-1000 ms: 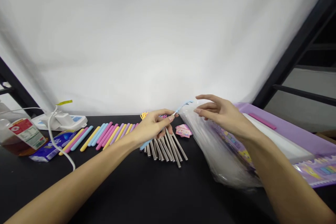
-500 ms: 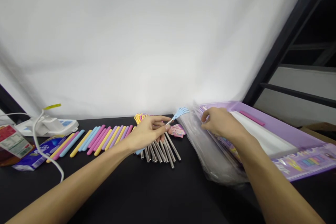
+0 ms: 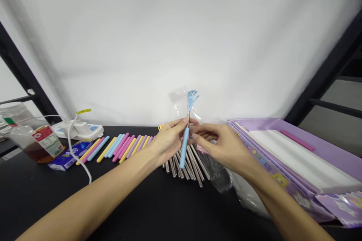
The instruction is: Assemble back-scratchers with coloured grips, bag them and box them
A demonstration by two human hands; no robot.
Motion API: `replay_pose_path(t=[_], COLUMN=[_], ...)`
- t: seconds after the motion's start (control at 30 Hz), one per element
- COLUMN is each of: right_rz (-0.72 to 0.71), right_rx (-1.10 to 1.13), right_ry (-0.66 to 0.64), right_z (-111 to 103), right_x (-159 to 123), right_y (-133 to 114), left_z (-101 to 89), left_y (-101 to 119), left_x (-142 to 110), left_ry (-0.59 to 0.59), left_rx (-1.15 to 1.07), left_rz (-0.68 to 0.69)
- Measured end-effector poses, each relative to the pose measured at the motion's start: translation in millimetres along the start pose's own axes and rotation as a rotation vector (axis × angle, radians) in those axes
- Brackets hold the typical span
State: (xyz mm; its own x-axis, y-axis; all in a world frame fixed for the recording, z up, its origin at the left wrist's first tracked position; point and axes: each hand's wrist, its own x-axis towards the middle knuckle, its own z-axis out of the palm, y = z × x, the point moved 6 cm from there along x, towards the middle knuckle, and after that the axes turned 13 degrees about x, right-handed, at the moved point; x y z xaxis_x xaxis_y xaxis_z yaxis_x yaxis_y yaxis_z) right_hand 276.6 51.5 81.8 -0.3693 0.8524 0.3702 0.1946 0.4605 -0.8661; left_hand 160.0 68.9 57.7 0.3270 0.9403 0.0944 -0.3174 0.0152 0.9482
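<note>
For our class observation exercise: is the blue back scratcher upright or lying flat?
Upright: the back scratcher stands claw-up, held in the left hand.

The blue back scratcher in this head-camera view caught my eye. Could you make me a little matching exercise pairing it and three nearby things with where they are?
Things:
1. Blue back scratcher
2. Pastel handles
3. Steel rods
4. Lilac printed packaging

Places:
A. Fanned out on the black table, just below the hands
B. At the right side of the view
C. Held upright in the left hand
D. Lying side by side, left of the hands

Right pairs: 1-C, 2-D, 3-A, 4-B
</note>
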Motion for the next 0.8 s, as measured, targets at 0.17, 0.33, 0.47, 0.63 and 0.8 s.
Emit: replay_pose_path(t=[0.17, 0.33, 0.47, 0.63, 0.8], right_rz=[0.016, 0.024, 0.171, 0.101, 0.055], right_rx=[-0.117, -0.143, 0.079, 0.186, 0.198], right_ry=[-0.022, 0.048, 0.014, 0.128, 0.218], right_z=[10.4, 12.7, -0.7, -38.4, -71.7], right_x=[-1.0, -1.2, -1.6, 0.5, -2.3], right_y=[6.3, 6.1, 10.9, 7.1, 12.9], left_z=[0.6, -3.3, -25.4, -62.0, -84.0], left_y=[4.7, 8.1, 13.6, 23.2, 27.7], left_x=[-2.7, -1.1, 2.5, 6.4, 9.0], left_ry=[0.118, 0.130, 0.194, 0.302, 0.415], left_rx=[-0.083, -0.029, 0.043, 0.326, 0.631], left_rz=[0.022, 0.113, 0.165, 0.230, 0.250])
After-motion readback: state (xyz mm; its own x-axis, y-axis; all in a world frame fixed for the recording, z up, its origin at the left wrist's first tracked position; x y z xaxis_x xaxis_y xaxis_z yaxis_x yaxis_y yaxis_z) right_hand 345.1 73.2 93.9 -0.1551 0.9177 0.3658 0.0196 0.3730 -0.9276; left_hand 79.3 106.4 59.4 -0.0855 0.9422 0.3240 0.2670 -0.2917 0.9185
